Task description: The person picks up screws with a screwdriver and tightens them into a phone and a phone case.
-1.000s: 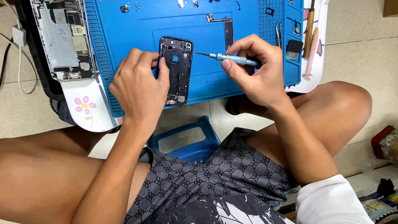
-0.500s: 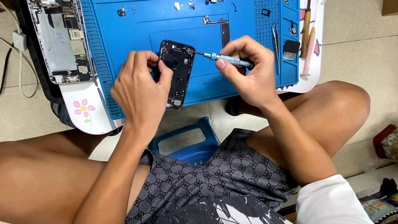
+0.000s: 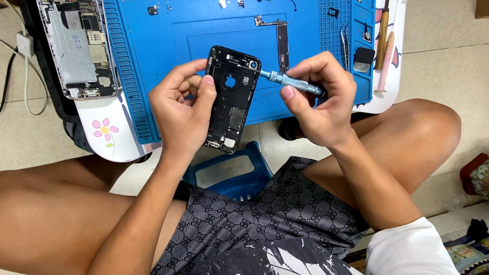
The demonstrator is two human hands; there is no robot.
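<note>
**Black phone shell in one hand, blue driver in the other**

Closest to us are bare knees and patterned shorts (image 3: 254, 217), since we're sitting low with a small blue stool (image 3: 230, 173) poking out between the legs. Just above that, our left hand (image 3: 182, 111) is curled around the left edge of a black phone housing (image 3: 232, 98), thumb and fingers clamped on it so it sits tilted, top end leaning to the right, held up over the near edge of the blue work mat (image 3: 153, 55). Our right hand (image 3: 321, 100) pinches a light blue screwdriver (image 3: 290, 82) between thumb and fingertips, and its tip sits right at the housing's upper right edge, near the camera hole.

Further out on the mat there's a long narrow circuit board (image 3: 280, 36) lying just behind the housing, and a few tiny screws and bits (image 3: 240, 0) scattered along the far trays. Tweezers (image 3: 345, 44) and a small dark square part (image 3: 363, 59) lie off to the right of the mat, with a pink-handled tool (image 3: 386, 63) beside them. Far left, a second opened phone (image 3: 76, 43) lies with its insides facing up, next to a white cable (image 3: 27, 64) on the tiled floor.
</note>
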